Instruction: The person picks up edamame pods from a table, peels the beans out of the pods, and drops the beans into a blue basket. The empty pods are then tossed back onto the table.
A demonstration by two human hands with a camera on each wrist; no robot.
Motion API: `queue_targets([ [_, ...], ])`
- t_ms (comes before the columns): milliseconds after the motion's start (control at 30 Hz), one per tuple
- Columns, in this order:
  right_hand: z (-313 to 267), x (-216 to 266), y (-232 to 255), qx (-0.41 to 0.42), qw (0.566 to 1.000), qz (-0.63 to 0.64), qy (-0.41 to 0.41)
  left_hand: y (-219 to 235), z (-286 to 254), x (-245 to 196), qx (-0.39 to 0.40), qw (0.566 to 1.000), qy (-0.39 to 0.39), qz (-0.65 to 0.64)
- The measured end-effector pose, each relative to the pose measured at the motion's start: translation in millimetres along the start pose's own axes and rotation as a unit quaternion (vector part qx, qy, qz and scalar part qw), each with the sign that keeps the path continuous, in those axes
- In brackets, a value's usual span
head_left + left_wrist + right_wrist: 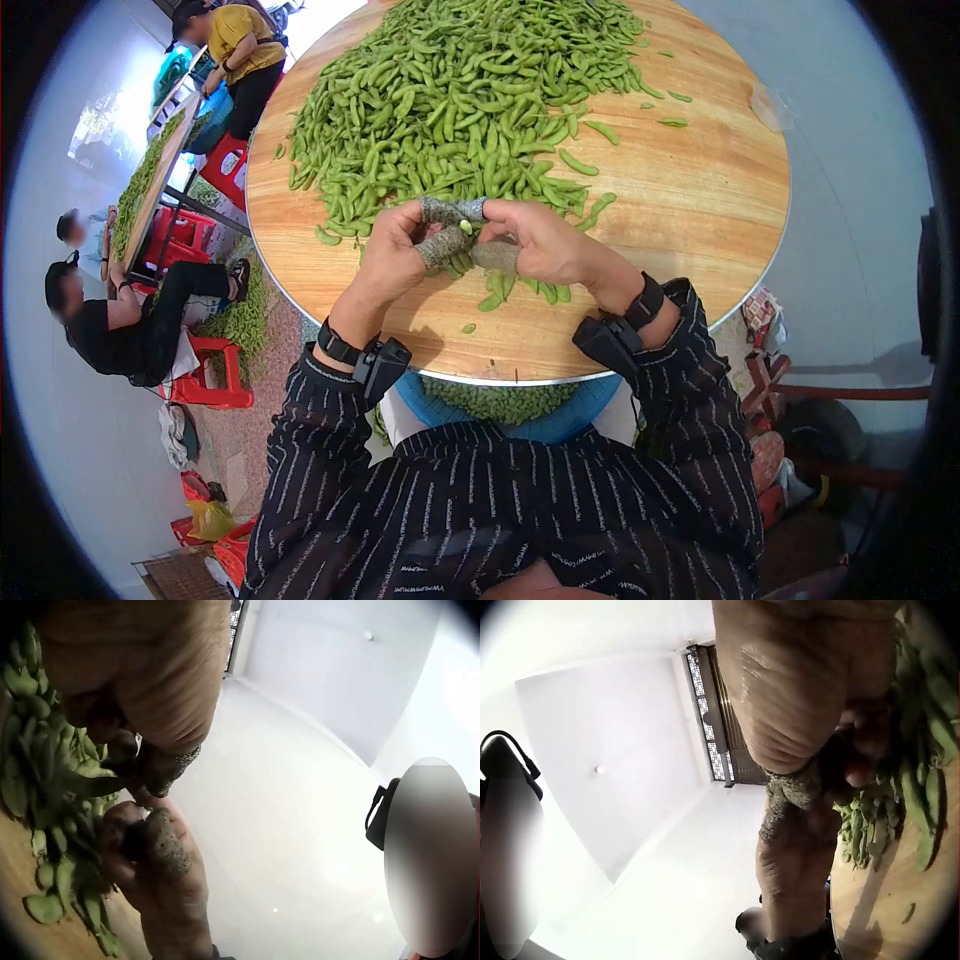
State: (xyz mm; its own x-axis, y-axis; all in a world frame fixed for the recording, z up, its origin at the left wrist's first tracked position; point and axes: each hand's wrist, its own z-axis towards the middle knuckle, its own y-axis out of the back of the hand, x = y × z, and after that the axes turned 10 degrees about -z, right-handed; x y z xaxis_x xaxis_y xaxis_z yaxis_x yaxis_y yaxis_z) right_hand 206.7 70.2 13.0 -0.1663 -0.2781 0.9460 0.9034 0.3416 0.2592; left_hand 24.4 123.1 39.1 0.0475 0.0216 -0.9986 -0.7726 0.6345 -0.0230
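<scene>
Both hands meet over the near edge of a heap of green pods (450, 120), with grey, rough wraps on several thumbs and fingers. A small piece of green pod (467, 227) shows between the wrapped fingertips. The left hand (388, 258) pinches it from one side, the right hand (548, 243) from the other. In the left wrist view, a pod (96, 784) sticks out from under the curled left hand (135, 667), above the right hand (176, 892). In the right wrist view, the right hand (802, 682) covers the pinched piece; the left hand (791, 874) touches its fingertips.
Loose pods lie on the round wooden table (700, 220). Below its near edge, a blue basin (562, 428) on the lap holds green beans. Two people (240, 50) (105, 325), red stools (215, 375) and another pod-covered table (150, 185) are at the left.
</scene>
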Motion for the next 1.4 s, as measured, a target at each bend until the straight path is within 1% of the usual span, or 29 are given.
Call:
queue_targets([
  [67, 3.6, -7.0, -4.0, -0.053, 0.998, -0.004, 0.033, -0.6, -0.8, 4.1, 0.002, 0.999, -0.003, -0.036],
  [100, 2.1, -4.2, -2.3, -0.053, 0.998, -0.003, 0.032, -0.6, -1.4, 5.5, 0.003, 0.998, -0.009, -0.070],
  [167, -0.6, 4.8, 2.0, -0.015, 0.991, -0.134, 0.001, -2.6, -4.7, 4.3, -0.015, 0.996, -0.018, -0.092],
  [233, 0.1, 2.7, 2.1, -0.040, 0.991, -0.126, 0.002, -2.3, -8.8, 3.8, -0.032, 0.993, -0.028, -0.113],
  [300, 0.4, 1.5, 2.9, -0.066, 0.991, -0.117, 0.003, 1.5, -16.7, 3.7, 0.011, 0.993, -0.096, -0.064],
  [333, 0.3, 1.6, 5.0, -0.078, 0.991, -0.113, -0.005, 1.8, -22.8, 1.9, 0.010, 0.993, -0.095, -0.064],
  [400, 0.2, 2.0, 9.4, -0.101, 0.990, -0.099, -0.007, -1.1, -38.4, -7.3, 0.120, 0.991, -0.064, -0.014],
  [433, 0.3, 1.7, 11.2, -0.100, 0.990, -0.099, -0.007, -4.8, -46.2, -11.5, 0.120, 0.991, -0.064, -0.014],
  [500, 0.8, 1.1, 14.3, -0.158, 0.986, -0.048, -0.018, -12.7, -58.0, -19.3, 0.271, 0.960, -0.005, 0.069],
  [567, 0.0, 6.0, 20.0, -0.169, 0.984, -0.046, -0.024, -19.2, -58.9, -23.7, 0.265, 0.960, 0.001, 0.096],
  [633, -2.1, 11.3, 24.9, -0.175, 0.981, -0.021, -0.083, -21.4, -53.2, -22.2, 0.260, 0.958, 0.006, 0.122],
  [667, -2.4, 9.8, 26.4, -0.176, 0.981, -0.021, -0.082, -18.5, -41.4, -18.5, 0.177, 0.961, -0.079, 0.196],
  [700, -2.3, 7.1, 27.5, -0.181, 0.981, 0.007, -0.072, -16.3, -29.8, -15.8, 0.091, 0.946, -0.163, 0.266],
  [733, -1.8, 5.1, 28.3, -0.185, 0.980, 0.035, -0.062, -16.4, -19.2, -14.7, 0.091, 0.945, -0.164, 0.266],
  [800, -1.3, 2.6, 28.8, -0.190, 0.980, 0.043, -0.050, -20.1, 0.3, -12.4, 0.079, 0.896, -0.230, 0.371],
  [833, -1.6, 2.6, 29.1, -0.194, 0.979, 0.053, -0.040, -22.3, 5.8, -10.6, 0.079, 0.896, -0.232, 0.370],
  [900, -2.6, 6.3, 28.6, -0.193, 0.979, 0.046, -0.053, -25.2, 14.4, -6.4, 0.116, 0.849, -0.150, 0.493],
  [967, -3.6, 10.0, 30.6, -0.193, 0.978, 0.038, -0.064, -22.2, 18.6, -2.5, 0.122, 0.852, -0.166, 0.482],
  [1033, -5.2, 14.0, 31.6, -0.165, 0.984, 0.040, -0.050, -21.3, 16.2, -4.8, 0.078, 0.855, -0.204, 0.470],
  [1067, -6.4, 19.2, 31.5, -0.165, 0.984, 0.039, -0.049, -17.0, 18.2, -2.4, 0.077, 0.855, -0.205, 0.470],
  [1100, -7.9, 29.3, 30.2, -0.156, 0.987, 0.040, -0.028, -12.2, 21.1, 0.1, 0.031, 0.917, -0.198, 0.346],
  [1133, -8.9, 35.0, 27.8, -0.147, 0.988, 0.042, -0.007, -8.9, 23.1, 1.6, -0.014, 0.959, -0.185, 0.215],
  [1167, -8.9, 34.0, 25.1, -0.147, 0.988, 0.040, -0.006, -7.4, 24.3, 2.7, -0.014, 0.958, -0.187, 0.215],
  [1200, -8.6, 31.3, 22.5, -0.140, 0.989, 0.042, 0.008, -9.5, 25.1, -2.1, -0.007, 0.985, -0.135, 0.107],
  [1233, -8.2, 30.4, 20.8, -0.133, 0.990, 0.042, 0.023, -12.6, 26.5, -8.9, 0.003, 0.997, -0.083, -0.003],
  [1267, -8.1, 31.9, 20.0, -0.113, 0.992, 0.058, 0.013, -17.6, 24.9, -17.1, 0.015, 0.998, -0.023, -0.049],
  [1300, -7.3, 31.7, 19.2, -0.115, 0.992, 0.053, 0.014, -18.8, 26.0, -16.1, 0.018, 0.998, -0.028, -0.050],
  [1367, -5.6, 28.9, 18.9, -0.174, 0.981, 0.085, -0.002, -19.7, 30.6, -8.4, 0.032, 0.997, -0.032, -0.068],
  [1400, -6.0, 28.9, 20.8, -0.168, 0.977, 0.133, -0.003, -20.5, 32.9, -2.1, 0.040, 0.994, -0.035, -0.100],
])
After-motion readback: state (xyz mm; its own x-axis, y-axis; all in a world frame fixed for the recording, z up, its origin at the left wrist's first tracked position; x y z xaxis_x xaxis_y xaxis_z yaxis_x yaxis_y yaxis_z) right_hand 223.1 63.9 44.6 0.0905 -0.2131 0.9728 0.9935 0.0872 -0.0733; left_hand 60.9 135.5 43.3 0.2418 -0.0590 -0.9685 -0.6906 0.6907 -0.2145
